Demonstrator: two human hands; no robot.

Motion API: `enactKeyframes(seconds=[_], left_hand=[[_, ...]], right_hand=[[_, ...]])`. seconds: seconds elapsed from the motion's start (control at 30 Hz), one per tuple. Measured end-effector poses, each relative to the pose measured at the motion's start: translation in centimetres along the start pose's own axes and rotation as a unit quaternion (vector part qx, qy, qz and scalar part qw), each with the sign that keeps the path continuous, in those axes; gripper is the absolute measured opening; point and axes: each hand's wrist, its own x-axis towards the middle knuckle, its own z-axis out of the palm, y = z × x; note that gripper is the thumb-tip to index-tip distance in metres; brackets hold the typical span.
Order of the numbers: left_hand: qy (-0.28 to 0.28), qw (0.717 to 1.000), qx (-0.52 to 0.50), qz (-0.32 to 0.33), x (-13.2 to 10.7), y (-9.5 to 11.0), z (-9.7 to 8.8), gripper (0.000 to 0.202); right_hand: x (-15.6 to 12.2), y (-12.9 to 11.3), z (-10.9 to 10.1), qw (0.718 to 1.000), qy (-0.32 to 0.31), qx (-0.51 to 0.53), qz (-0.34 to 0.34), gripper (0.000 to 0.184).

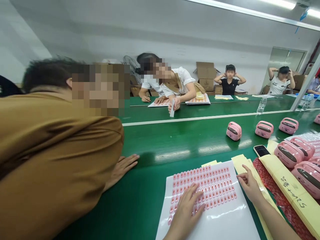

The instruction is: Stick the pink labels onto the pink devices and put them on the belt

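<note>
So the sheet (pixel 212 225) of pink ovals (pixel 211 204) is on the green counter (pixel 147 146), its bottom edge cut off by the frame. My left hand (pixel 186 207) lies across it, fingers spread and relaxed, hiding a bunch of ovals. The right hand (pixel 252 187) is loosely open at the right edge; can't tell if a fingertip touches. Its forearm covers some of the yellow paper (pixel 240 160). The scrawl on the yellow packet (pixel 287 186) is hard to read, one pink case (pixel 318 118) is cropped, and a brown sleeve (pixel 100 143) blocks the counter's left side.
</note>
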Motion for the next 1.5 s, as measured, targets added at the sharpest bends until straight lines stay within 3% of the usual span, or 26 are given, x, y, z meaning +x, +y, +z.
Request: enactKeyframes(seconds=[0.43, 0.87, 1.5], left_hand=[[-0.039, 0.998, -0.034, -0.031, 0.4, 1.0, -1.0, 0.028], [0.019, 0.999, -0.042, 0.013, 0.6, -1.2, 0.1, 0.023], [0.017, 0.999, 0.002, 0.049, 0.8, -2.9, 0.5, 0.027]], right_hand=[[0.4, -0.3, -0.7, 1.0, -0.023, 0.009, 0.012, 0.054], [0.7, -0.6, -0.1, 0.999, -0.008, 0.042, 0.017, 0.05], [0.9, -1.2, 0.0, 0.998, -0.04, 0.035, 0.027, 0.043]])
